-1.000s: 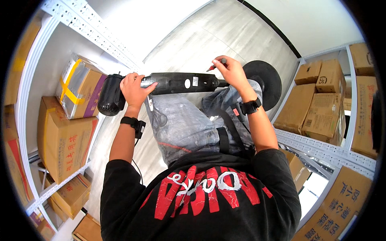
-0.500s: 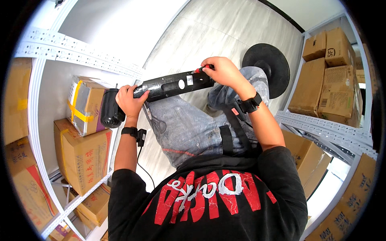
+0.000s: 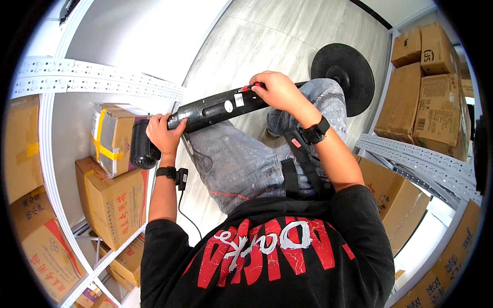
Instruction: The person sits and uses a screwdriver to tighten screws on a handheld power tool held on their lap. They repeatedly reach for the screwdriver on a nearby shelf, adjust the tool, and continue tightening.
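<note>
Across my lap lies a long black tube-shaped device (image 3: 205, 111), tilted up to the right, with a white label and an oval sticker on its side. At its left end is a rounded black head (image 3: 143, 146). A wide black round base (image 3: 354, 66) shows beyond my right knee. My left hand (image 3: 165, 134) is wrapped round the tube near the head, thumb on top. My right hand (image 3: 277, 91) is closed on a small red-and-black screwdriver (image 3: 255, 87), whose tip end meets the tube's upper side near the label. The tip itself is too small to make out.
Metal shelving (image 3: 97, 77) with cardboard boxes (image 3: 114, 203) stands close on my left. More boxes (image 3: 436, 110) fill the rack on my right. A thin cable (image 3: 189, 218) runs down from my left wrist strap. Pale wood-look floor (image 3: 267, 36) lies ahead.
The right hand and screwdriver have shifted slightly left along the tube. The left hand keeps its hold. The whole view has shifted a little.
</note>
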Tool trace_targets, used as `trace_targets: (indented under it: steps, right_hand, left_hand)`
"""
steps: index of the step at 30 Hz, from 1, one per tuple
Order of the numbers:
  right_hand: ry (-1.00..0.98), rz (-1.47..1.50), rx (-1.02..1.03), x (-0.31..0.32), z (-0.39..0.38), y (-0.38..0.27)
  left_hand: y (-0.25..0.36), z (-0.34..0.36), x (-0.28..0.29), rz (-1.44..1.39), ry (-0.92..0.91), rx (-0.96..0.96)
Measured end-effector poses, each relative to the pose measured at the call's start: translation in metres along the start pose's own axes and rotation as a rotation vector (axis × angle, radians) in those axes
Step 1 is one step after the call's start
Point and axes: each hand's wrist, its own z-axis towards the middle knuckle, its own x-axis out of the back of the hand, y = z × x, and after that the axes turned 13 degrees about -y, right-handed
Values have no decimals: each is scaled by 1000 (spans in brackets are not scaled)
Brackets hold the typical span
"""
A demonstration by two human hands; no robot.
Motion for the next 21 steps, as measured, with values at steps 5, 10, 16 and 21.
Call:
trace_targets:
  steps: [5, 10, 16, 21]
  right_hand:
    - [0, -6, 32, -6, 3, 5]
    - [10, -16, 62, -13, 5, 11]
    - [-9, -126, 73, -12, 6, 3]
    - [-21, -214, 82, -13, 6, 2]
  left_hand:
    - [1, 1, 0, -2, 2, 6]
    - [2, 1, 0, -2, 4, 0]
    - [0, 0, -2, 4, 26, -19]
    - [5, 3, 3, -10, 63, -53]
